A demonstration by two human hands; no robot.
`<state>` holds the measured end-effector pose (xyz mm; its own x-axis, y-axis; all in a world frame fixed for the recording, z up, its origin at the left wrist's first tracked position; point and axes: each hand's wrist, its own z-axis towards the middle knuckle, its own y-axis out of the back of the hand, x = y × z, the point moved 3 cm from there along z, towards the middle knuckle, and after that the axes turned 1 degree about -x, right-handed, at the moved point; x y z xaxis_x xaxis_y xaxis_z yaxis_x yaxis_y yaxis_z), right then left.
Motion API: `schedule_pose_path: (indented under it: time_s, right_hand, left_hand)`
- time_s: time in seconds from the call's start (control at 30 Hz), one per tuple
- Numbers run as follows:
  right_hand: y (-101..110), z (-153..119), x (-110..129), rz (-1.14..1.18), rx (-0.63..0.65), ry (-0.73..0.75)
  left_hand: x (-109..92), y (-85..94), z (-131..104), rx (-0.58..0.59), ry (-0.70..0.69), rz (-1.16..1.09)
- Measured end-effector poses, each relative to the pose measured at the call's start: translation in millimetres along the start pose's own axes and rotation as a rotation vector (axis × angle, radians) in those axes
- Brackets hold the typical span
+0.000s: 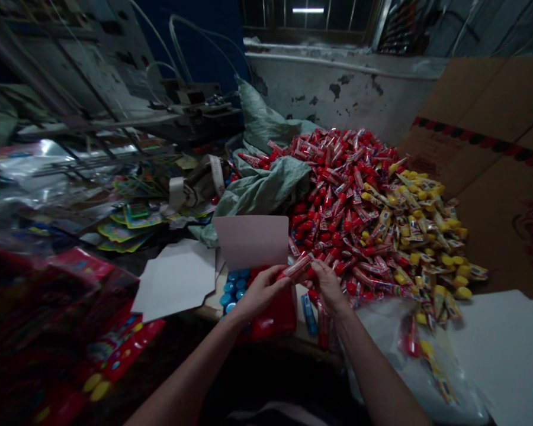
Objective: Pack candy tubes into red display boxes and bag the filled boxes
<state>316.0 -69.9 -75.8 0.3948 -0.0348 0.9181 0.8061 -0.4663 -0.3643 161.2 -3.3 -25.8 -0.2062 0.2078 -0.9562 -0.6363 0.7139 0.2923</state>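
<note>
My left hand (261, 291) and my right hand (327, 286) meet over an open red box (270, 316) with a raised pale lid (252, 239). Both hands grip a red-capped tube (298, 266) held level between them, just above the box. Inside the box, blue-capped tubes (234, 289) stand in rows at its left side. A large heap of red tubes (342, 189) rises right behind my hands, with yellow tubes (426, 236) on its right side.
Flat white card blanks (175, 278) lie left of the box. Red printed packaging (93, 331) fills the near left. A grey-green sack (262, 183) sits behind the box. Cardboard sheets (493, 136) lean at the right, and a white sheet (510, 349) lies at the near right.
</note>
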Motion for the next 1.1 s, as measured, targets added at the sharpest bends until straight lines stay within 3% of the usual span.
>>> schedule_pose_path:
  time_s: [0.13, 0.27, 0.43, 0.6, 0.73, 0.9, 1.1]
  right_hand:
    - [-2.7, -12.1, -5.5, 0.085, 0.025, -0.058]
    - [0.2, -18.2, -18.3, -0.099, 0.037, -0.029]
    - [-20.0, -22.0, -30.2, -0.536, 0.020, 0.188]
    - [-46.5, -19.4, -46.4, -0.816, -0.092, 0.400]
    - [-53.5, -19.0, -58.7, -0.924, -0.075, 0.482]
    - [-63.4, -24.6, -53.9, -1.171, 0.044, 0.520]
    - [-75.6, -28.0, -42.4, -1.360, 0.126, 0.384]
  left_hand:
    - [-12.6, 41.2, -22.0, -0.031, 0.046, 0.184]
    - [-28.6, 66.0, -37.7, 0.039, 0.072, 0.520]
    - [-18.2, 49.7, -35.1, 0.205, 0.147, 0.720]
    - [6.3, 41.3, -27.3, 0.150, 0.272, 0.933]
    - [18.2, 44.5, -30.3, 0.136, 0.280, 0.984]
    - [23.5, 48.7, -35.7, 0.237, 0.218, 0.981]
    - [28.2, 56.8, -33.9, 0.259, 0.218, 0.935]
